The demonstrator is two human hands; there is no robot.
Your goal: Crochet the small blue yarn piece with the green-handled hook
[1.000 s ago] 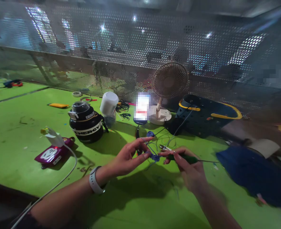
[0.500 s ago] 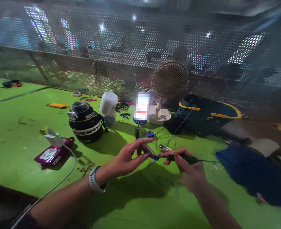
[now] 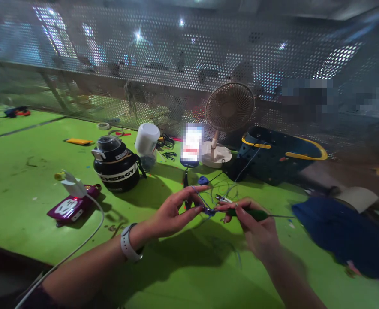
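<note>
Between thumb and fingers, my left hand [image 3: 176,212] pinches a small blue-purple crochet piece [image 3: 209,211], and a strand of yarn [image 3: 202,198] runs taut over its raised index finger. My right hand [image 3: 257,227] is closed around the dark green handle of a crochet hook [image 3: 252,213]. The hook's tip meets the piece; the exact loop is too small to make out. Just beyond the hands lies a small blue crocheted piece [image 3: 203,180]. A pair of small snips [image 3: 223,198] rests behind my right fingers, among loose thread.
Behind stand a lit phone [image 3: 191,143], a fan [image 3: 230,107] and a dark basket [image 3: 282,159] with yellow handles. At left are a black jug [image 3: 117,167], a white container [image 3: 147,137] and a purple power bank [image 3: 70,208] with a white cable. Dark blue cloth [image 3: 340,236] lies at right.
Both hands keep almost the same pose, still holding the crochet piece and the hook. The view has shifted very slightly.
</note>
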